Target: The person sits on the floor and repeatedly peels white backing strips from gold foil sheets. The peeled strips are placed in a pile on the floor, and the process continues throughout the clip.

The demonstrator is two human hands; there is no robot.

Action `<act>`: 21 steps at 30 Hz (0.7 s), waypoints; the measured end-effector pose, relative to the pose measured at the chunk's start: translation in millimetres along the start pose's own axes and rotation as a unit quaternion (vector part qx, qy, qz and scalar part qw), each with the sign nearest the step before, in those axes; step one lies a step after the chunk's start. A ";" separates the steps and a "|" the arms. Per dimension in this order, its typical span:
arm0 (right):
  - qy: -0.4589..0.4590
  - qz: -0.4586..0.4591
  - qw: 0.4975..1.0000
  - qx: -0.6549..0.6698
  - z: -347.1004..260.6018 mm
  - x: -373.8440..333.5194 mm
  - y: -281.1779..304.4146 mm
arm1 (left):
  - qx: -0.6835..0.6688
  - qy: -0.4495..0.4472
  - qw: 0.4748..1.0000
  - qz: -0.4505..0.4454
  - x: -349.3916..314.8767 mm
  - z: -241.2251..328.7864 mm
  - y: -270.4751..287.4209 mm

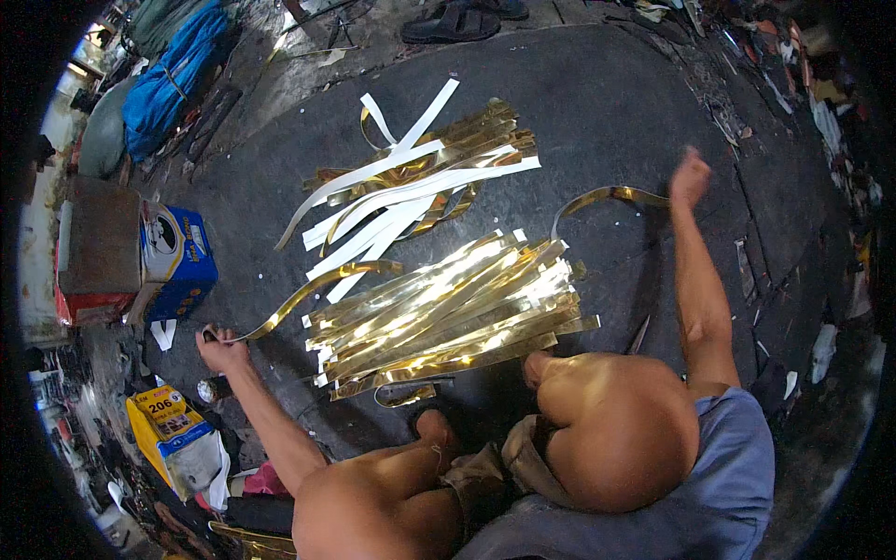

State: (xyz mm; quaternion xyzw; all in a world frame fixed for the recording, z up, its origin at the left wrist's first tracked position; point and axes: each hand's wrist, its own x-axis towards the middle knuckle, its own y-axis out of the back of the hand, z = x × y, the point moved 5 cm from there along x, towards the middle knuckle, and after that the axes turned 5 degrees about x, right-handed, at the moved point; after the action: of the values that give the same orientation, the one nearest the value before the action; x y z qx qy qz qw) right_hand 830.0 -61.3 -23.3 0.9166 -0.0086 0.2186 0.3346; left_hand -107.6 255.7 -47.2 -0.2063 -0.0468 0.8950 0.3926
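Observation:
My left hand point(222, 349), out to the left, is closed on the end of a shiny gold strip point(299, 303) that rises in a curve toward the middle. Stretched far to the right, my right hand point(690, 181) is closed at the end of another gold strip point(611, 193), which arches back toward the near pile. Between my arms lies that pile of gold strips point(439, 322), stacked roughly lengthwise, just beyond my bent knees. Farther off is a looser heap of gold strips point(476, 126) with white-backed strips point(373, 233) strewn across it. A short curled gold piece point(408, 396) lies by my feet.
A dark mat point(616, 121) covers the ground under the strips. At left stand a blue-and-white box point(177, 257) and a brown-topped box point(98, 243). Nearer sits an open yellow-and-blue carton point(173, 434). A blue cloth bundle point(173, 89) and dark sandals point(450, 26) lie at the back.

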 end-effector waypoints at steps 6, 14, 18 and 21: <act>0.336 -0.522 0.782 -0.059 -124.7 -237.6 -79.7 | 0.338 -0.324 0.826 -0.313 -242.8 -55.2 -179.4; 0.376 -0.501 0.779 0.010 -102.4 -272.4 -72.2 | 0.455 -0.197 0.652 -0.574 -368.4 -149.9 -157.4; 0.401 -0.488 0.773 0.064 -139.3 -259.6 -45.8 | 0.495 -0.136 0.656 -0.553 -378.7 -149.9 -158.2; 0.245 -0.569 0.783 0.055 -160.8 -259.3 -39.4 | 0.429 -0.143 0.650 -0.610 -381.8 -153.7 -160.7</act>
State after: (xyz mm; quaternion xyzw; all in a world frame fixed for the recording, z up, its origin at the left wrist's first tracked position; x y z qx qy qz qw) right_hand 538.4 34.8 -43.2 0.6875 0.6088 0.2059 0.3381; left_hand 296.3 78.4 -20.7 0.1910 0.1716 0.3922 0.8833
